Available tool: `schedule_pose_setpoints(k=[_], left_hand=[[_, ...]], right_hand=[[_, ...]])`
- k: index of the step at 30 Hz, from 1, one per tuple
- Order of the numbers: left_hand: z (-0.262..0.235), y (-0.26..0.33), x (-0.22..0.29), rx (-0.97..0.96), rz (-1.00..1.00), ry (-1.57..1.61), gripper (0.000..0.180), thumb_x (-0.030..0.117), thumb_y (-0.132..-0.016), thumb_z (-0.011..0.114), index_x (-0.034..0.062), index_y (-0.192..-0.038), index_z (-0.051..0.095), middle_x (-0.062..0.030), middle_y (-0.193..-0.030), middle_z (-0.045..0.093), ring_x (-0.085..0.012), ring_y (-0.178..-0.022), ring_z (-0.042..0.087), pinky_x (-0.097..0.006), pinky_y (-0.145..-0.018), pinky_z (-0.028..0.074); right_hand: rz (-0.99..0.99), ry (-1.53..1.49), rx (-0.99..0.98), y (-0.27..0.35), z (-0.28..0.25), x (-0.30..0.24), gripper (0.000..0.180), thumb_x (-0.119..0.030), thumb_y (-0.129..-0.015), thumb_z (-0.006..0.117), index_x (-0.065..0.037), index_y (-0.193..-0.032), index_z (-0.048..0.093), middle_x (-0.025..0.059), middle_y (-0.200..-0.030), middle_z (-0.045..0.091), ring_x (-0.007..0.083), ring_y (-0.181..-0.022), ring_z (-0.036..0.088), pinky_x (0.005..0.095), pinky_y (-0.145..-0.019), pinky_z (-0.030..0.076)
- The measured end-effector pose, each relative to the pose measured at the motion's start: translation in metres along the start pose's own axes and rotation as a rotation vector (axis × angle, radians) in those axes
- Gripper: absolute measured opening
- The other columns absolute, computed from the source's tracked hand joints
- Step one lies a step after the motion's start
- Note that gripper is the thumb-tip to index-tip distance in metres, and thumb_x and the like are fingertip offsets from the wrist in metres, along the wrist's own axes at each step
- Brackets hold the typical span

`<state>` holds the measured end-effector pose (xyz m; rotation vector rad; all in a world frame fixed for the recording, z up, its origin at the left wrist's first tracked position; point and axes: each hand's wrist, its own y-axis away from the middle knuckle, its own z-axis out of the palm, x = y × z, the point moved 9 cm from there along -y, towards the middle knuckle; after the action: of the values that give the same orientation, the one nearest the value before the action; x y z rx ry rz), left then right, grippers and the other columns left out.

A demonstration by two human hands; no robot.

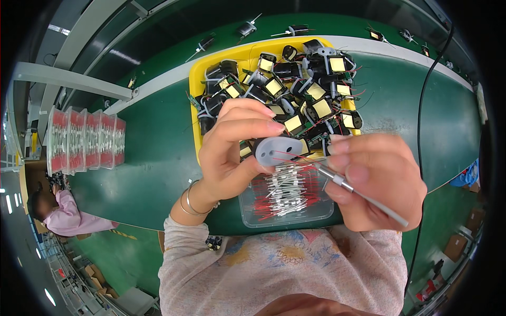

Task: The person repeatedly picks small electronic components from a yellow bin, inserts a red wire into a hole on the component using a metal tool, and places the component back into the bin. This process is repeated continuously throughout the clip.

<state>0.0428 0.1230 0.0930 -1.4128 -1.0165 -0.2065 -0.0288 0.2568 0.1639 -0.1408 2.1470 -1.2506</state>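
My left hand grips a small transformer part with a grey round base, black body and yellow tape, thin red wires trailing from it. My right hand holds a thin metal-tipped tool with a grey handle, its tip close to the grey base. Both hands hover above a clear plastic box of red-and-white sleeved wire pieces. Behind it stands a yellow tray heaped with several similar black-and-yellow transformer parts.
The green conveyor belt carries a row of clear boxes with red pieces at the left. Single parts lie along the far belt. A black cable hangs at the right. Another person in pink sits far left.
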Motion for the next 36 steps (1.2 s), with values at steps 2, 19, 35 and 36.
schedule_pose_setpoints(k=[2,19,35,36], left_hand=[[0.0,0.0,0.0,0.003,0.0,-0.004,0.04,0.017,-0.071,0.07,0.001,-0.103,0.053,-0.0091,-0.1,0.06,-0.027,-0.096,0.052,-0.037,-0.083,0.038],[0.0,-0.001,-0.002,0.026,-0.033,-0.025,0.041,0.021,-0.07,0.072,0.0009,-0.102,0.055,-0.0092,-0.098,0.061,-0.0269,-0.096,0.051,-0.036,-0.084,0.037],[-0.005,-0.002,0.002,0.064,-0.019,-0.104,0.042,0.023,-0.065,0.075,0.0017,-0.097,0.059,-0.0077,-0.095,0.062,-0.0266,-0.093,0.051,-0.037,-0.082,0.038],[-0.005,-0.002,0.002,0.068,-0.019,-0.108,0.042,0.023,-0.065,0.075,0.0018,-0.097,0.059,-0.0076,-0.094,0.062,-0.0265,-0.093,0.051,-0.037,-0.082,0.038]], right_hand=[[-0.026,0.021,0.012,0.0,0.0,-0.004,0.027,0.004,-0.067,0.068,0.002,-0.09,0.053,0.0149,-0.076,0.06,0.0286,-0.07,0.061,0.0378,-0.064,0.054],[-0.017,0.039,0.047,0.001,-0.001,-0.006,0.036,0.002,-0.06,0.074,0.002,-0.09,0.053,0.0157,-0.081,0.06,0.0282,-0.073,0.061,0.0379,-0.066,0.055],[-0.084,0.091,0.076,0.005,0.004,-0.013,0.035,0.0,-0.06,0.075,0.001,-0.086,0.053,0.0139,-0.079,0.06,0.0259,-0.072,0.062,0.0357,-0.065,0.056],[-0.087,0.093,0.076,0.005,0.004,-0.013,0.035,0.0,-0.06,0.075,0.001,-0.086,0.053,0.0139,-0.079,0.06,0.0258,-0.072,0.062,0.0356,-0.065,0.056]])
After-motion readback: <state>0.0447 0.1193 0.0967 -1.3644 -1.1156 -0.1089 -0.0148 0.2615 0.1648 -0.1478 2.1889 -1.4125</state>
